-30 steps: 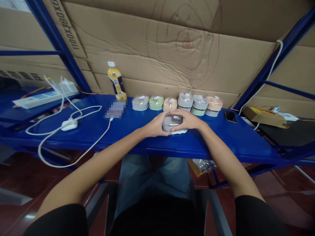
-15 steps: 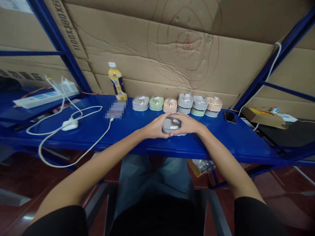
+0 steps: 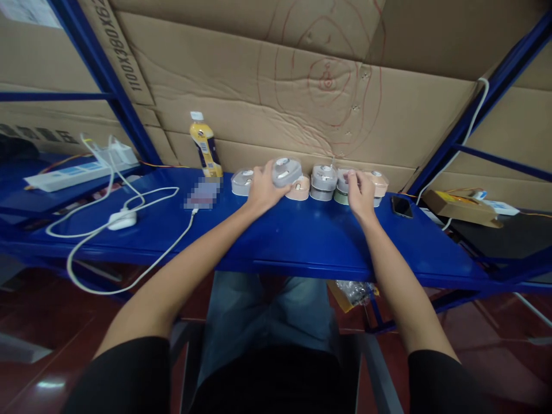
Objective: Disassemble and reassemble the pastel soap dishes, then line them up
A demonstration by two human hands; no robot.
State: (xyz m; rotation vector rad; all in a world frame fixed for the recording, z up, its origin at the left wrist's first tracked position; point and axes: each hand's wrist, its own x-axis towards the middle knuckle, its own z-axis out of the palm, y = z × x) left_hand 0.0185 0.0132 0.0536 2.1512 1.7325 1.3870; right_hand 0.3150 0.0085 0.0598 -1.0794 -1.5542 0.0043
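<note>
My left hand (image 3: 264, 190) is closed around a grey rounded box (image 3: 287, 172) with a clear cover, lifted and tilted above the row at the back of the table. The box and hand hide the green box; behind and below them, a peach box (image 3: 298, 188) shows in part. Left of the hand sits another grey box (image 3: 242, 183). My right hand (image 3: 361, 192) is at the right-hand stacks, its fingers bent and apart. It overlaps a grey box (image 3: 342, 180) resting on a green one (image 3: 341, 197); whether it touches them is unclear.
A two-high grey stack (image 3: 323, 183) and a peach-topped stack (image 3: 379, 183) stand along the cardboard wall (image 3: 215, 69). On the blue table (image 3: 302, 247) are a yellow bottle (image 3: 206, 146), a phone (image 3: 402, 206), a blurred-out device (image 3: 202, 194) and a white cable (image 3: 172, 248).
The grey box has gone from between both hands at the table's middle up and left in my left hand. My right hand has let go of it and moved right to the stacks.
</note>
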